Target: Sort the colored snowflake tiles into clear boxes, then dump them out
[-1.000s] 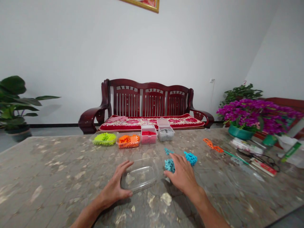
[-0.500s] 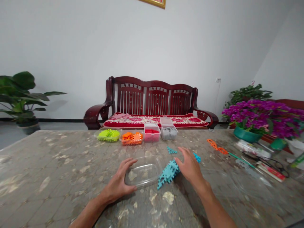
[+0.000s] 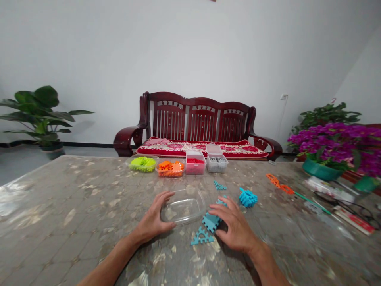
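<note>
A clear plastic tray [image 3: 184, 207] with nothing in it lies on the table, and my left hand [image 3: 157, 214] is curved around its left end, thumb at the near edge and fingers at the far edge. My right hand [image 3: 233, 224] rests over teal toothed pieces [image 3: 212, 221], its fingers on them and partly hiding them. A teal triangular piece [image 3: 202, 236] lies nearer, just left of that hand. Farther back sit a small teal triangle [image 3: 219, 185] and a bright blue clump of pieces [image 3: 248, 198].
Containers of green [image 3: 142, 163], orange [image 3: 170, 168], red [image 3: 195, 164] and grey pieces [image 3: 217, 163] line the far edge. At right are orange glasses-shaped pieces [image 3: 279, 184], eyeglasses, a red-white box [image 3: 354, 219] and purple flowers [image 3: 333, 143].
My right hand has come nearer, onto the teal pieces, uncovering the blue clump. The teal pieces now lie spread apart, with a triangle separate. The whole view has shifted slightly.
</note>
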A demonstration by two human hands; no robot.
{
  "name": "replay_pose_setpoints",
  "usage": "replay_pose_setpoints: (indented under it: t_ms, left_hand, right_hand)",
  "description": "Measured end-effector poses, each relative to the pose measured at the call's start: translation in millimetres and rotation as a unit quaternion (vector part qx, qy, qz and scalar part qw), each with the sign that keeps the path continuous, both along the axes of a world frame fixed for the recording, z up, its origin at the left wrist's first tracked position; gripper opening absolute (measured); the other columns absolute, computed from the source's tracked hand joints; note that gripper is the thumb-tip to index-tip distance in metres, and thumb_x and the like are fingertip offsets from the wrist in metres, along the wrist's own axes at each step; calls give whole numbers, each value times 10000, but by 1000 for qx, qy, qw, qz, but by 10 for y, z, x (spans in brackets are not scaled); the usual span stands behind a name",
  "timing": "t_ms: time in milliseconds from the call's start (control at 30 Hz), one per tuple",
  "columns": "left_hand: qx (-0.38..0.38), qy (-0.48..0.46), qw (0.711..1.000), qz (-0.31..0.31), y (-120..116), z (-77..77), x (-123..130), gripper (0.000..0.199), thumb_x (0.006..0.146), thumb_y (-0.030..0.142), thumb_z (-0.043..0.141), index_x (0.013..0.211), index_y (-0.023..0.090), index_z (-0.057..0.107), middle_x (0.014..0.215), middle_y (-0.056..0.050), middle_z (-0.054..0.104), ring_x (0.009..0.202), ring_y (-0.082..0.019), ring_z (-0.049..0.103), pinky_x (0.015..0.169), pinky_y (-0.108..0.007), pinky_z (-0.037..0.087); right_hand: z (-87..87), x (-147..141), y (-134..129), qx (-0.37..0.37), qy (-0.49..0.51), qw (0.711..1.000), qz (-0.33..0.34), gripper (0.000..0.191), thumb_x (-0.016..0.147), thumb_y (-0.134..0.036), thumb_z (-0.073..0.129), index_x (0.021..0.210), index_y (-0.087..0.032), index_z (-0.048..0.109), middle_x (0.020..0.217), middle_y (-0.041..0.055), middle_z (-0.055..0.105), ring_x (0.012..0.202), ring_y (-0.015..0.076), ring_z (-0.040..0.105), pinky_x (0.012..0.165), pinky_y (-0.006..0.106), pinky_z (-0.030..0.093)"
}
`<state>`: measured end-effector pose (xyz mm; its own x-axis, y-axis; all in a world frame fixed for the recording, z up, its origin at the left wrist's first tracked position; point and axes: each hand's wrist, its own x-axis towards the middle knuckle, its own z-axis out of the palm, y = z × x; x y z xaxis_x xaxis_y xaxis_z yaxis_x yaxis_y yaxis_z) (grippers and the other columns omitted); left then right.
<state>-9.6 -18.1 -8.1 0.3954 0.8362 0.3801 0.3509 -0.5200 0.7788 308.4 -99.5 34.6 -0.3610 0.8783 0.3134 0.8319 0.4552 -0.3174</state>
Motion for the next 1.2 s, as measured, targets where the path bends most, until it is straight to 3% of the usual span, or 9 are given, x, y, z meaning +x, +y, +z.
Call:
replay_pose_setpoints:
  t_ms: [133,333,433,767,867,1000,1200]
  left_hand:
    - [-12,-6,1000,-5,0,28,8,816,627,200,740,1385,227,440,1402,-121,440,1258,-324,528,1090,-510,445]
    - [-15,-1,1000,-9,7,28,7,787,648,247,758,1379,229,466,1450,-133,406,1306,-343,493,1107,-520,430]
    - [-16,-6,1000,-13,13,16,6,786,652,254,759,1381,224,466,1450,-133,409,1313,-341,489,1113,-517,425]
    - [-31,-31,999,0,7,27,21,801,641,221,749,1381,218,442,1408,-125,464,1240,-316,560,1079,-504,459]
    - [-29,-24,999,4,-5,48,27,818,632,201,753,1388,227,443,1406,-117,476,1237,-314,563,1079,-507,463]
    - [-41,-19,999,6,-13,58,26,843,631,186,747,1406,241,421,1422,-109,462,1253,-311,552,1091,-509,455]
    - [-52,-40,998,11,2,57,19,820,645,220,739,1400,221,417,1407,-119,479,1258,-318,550,1093,-504,446]
  right_hand:
    - [28,-16,10,-40,-38,998,9,726,655,-141,625,1360,-308,578,1425,-2,584,1436,305,319,1207,590,120]
    - [43,-50,65,-40,-34,999,5,496,728,-223,671,1216,-314,674,1242,9,691,1351,292,431,1210,568,138]
    - [5,-39,96,-20,-30,999,-9,474,714,-252,714,1184,-308,682,1187,15,702,1279,276,488,1205,552,175]
    - [-61,-12,123,-8,-43,998,-42,733,668,-303,777,1369,-247,570,1335,78,639,1364,295,427,1208,560,160]
    - [-45,32,101,-23,-56,997,-46,723,688,-271,749,1386,-267,558,1374,86,612,1415,303,376,1210,568,142]
    - [-36,61,90,-22,-61,997,-39,655,709,-217,706,1350,-282,588,1319,76,644,1394,290,412,1213,565,156]
    - [-12,65,109,38,-57,997,-30,650,707,-171,675,1341,-267,573,1195,44,700,1300,279,500,1217,581,162]
